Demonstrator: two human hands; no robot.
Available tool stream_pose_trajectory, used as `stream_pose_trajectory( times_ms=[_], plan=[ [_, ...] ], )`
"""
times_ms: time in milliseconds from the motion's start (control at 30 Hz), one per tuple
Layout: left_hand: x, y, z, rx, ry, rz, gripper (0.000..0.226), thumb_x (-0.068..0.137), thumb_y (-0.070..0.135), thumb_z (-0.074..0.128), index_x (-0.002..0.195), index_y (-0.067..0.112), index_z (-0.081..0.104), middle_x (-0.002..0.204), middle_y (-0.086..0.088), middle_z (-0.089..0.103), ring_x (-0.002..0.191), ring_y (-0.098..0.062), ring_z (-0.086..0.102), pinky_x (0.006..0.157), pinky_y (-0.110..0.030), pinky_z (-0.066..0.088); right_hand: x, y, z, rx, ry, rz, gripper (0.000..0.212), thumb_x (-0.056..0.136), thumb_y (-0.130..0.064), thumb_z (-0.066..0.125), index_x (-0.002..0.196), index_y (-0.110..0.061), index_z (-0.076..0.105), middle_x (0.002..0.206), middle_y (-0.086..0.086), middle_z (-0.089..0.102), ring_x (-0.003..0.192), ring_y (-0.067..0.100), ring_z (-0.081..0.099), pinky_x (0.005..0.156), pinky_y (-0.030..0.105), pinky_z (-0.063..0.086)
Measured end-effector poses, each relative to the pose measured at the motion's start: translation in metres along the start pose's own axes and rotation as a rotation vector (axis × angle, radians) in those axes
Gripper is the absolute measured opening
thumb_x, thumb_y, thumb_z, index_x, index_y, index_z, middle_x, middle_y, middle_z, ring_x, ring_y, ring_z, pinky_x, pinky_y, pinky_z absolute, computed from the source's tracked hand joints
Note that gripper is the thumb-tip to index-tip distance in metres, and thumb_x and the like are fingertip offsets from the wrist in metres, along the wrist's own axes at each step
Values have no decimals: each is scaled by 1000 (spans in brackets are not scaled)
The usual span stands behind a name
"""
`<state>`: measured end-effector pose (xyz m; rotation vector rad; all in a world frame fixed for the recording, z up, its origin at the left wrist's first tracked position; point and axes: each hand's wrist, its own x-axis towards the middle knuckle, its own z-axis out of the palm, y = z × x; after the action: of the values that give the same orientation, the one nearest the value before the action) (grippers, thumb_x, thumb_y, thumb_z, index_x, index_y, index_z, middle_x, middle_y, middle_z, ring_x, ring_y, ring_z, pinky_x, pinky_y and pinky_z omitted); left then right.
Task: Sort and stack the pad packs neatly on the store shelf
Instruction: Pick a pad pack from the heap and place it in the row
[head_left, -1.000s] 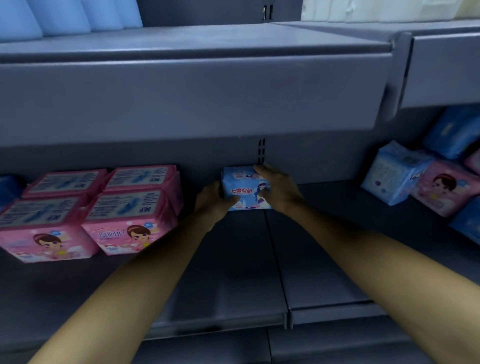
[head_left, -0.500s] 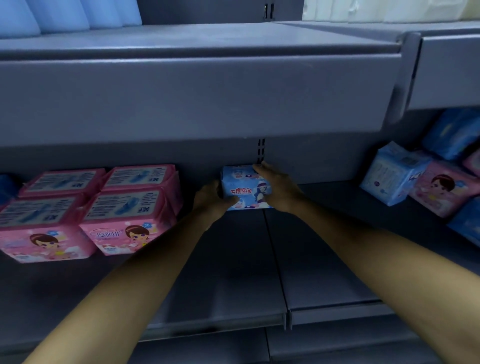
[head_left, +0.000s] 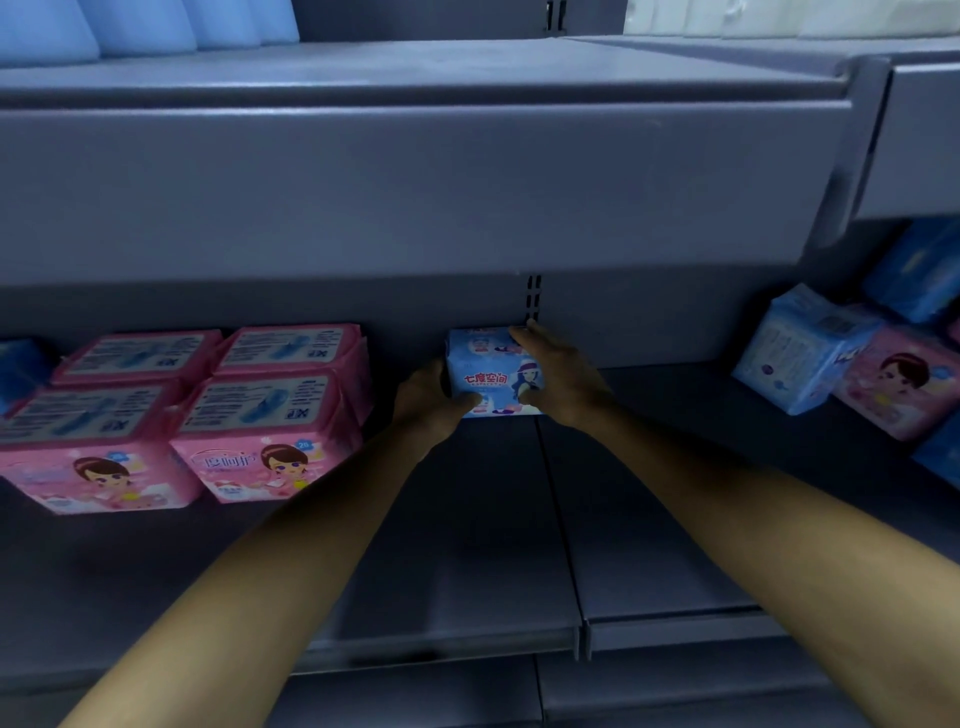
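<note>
Blue and small, the pad pack (head_left: 491, 376) sits at the back of the grey shelf (head_left: 467, 545), against the rear wall. We grip it from both sides: our left hand (head_left: 426, 402) curls round its left edge, our right hand (head_left: 563, 376) wraps its top and right side. Pink packs (head_left: 270, 415) stand stacked well to the left.

The scene is dim, with a cold bluish cast. Light falls from above: the upper shelf (head_left: 415, 171) catches a soft grey sheen and throws deep shadow over the lower shelf (head_left: 467, 545) beneath it. The forearms nearest the camera are lit warmer. Wide-angle distortion bends the shelf edges toward the corners. Pack lettering is soft and smeared; no glare.
</note>
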<state>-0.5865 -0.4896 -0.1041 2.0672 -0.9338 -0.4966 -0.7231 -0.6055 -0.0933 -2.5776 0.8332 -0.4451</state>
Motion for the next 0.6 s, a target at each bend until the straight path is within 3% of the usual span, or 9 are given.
stream_pose_trajectory(
  times_ms=[100, 267, 433, 533, 600],
  plan=[
    [1, -1, 2, -4, -3, 0, 46, 83, 22, 72, 125, 15, 54, 126, -6, 61, 112, -20, 59, 92, -35, 51, 0, 0, 0, -14, 8, 0, 80, 83, -9, 68, 149, -18, 23, 158, 7, 15, 138, 25, 31, 104, 29, 36],
    [1, -5, 4, -21, 37, -4, 45, 83, 23, 72, 125, 16, 55, 125, -4, 62, 111, -18, 60, 80, -25, 47, 0, -4, 2, -14, 24, -22, 78, 84, -10, 68, 148, -18, 25, 157, 7, 17, 137, 24, 33, 100, 27, 38],
    [2, -10, -1, -68, 8, 4, 49, 81, 24, 74, 125, 18, 54, 125, -2, 63, 109, -15, 61, 79, -24, 47, 1, -11, 5, -42, 26, -15, 75, 85, -12, 66, 148, -17, 26, 158, 6, 16, 140, 26, 28, 106, 35, 37],
    [-1, -3, 1, -93, 39, 52, 71, 76, 23, 79, 136, 18, 42, 133, -4, 56, 117, -18, 56, 88, -26, 48, 1, -11, 1, -274, 43, -48, 78, 87, -23, 65, 150, -17, 20, 159, 3, 12, 146, 27, 7, 115, 45, 19],
    [-5, 2, 2, 27, 131, 202, 96, 77, 17, 78, 151, 22, 17, 152, -6, 34, 134, -22, 40, 101, -30, 40, 2, -11, -1, -362, 31, -104, 84, 87, -28, 64, 151, -15, 13, 160, 3, 8, 147, 22, -1, 117, 44, 6]
  ],
)
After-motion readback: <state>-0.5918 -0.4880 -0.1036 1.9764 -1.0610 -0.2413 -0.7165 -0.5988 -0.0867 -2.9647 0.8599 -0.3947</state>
